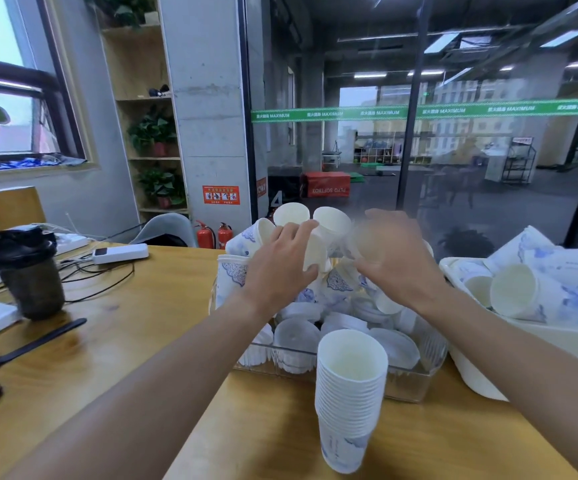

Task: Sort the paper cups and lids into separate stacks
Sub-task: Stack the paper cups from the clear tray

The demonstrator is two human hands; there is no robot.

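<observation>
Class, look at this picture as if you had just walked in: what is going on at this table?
A person is sorting paper cups and lids. The left hand grips a white cup above a clear tray heaped with loose cups and plastic lids. The right hand is blurred beside it; what it holds is unclear. A tall stack of nested cups stands on the wooden table in front of the tray.

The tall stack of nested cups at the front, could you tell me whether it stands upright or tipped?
Upright: the stack of cups stands on the table, mouth up.
</observation>
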